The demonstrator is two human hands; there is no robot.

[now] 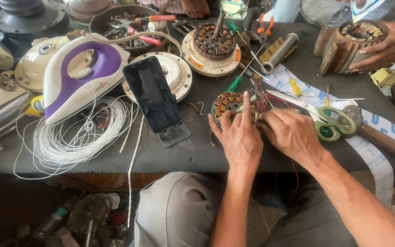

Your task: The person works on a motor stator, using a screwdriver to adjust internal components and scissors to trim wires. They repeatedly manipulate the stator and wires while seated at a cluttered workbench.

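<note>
Your left hand (239,137) lies flat over the near edge of the round motor stator (228,103), fingers spread and pressing down on it, the forefinger stretched straight away from you across the copper coils. Just beside it, your right hand (289,132) comes in from the right with its fingers curled together on the stator's right rim, where the red wires (270,101) bunch; whether it pinches a wire you cannot tell from this view. So the stator sits directly ahead of both hands, touching each, the left covering more of it. Right of your right hand lie green-handled scissors (330,122), blades pointing left toward the wires. Left stands a dark phone (154,96), propped upright. Farther off, another person's hand (382,48) rests on a larger wound stator (350,45).
</note>
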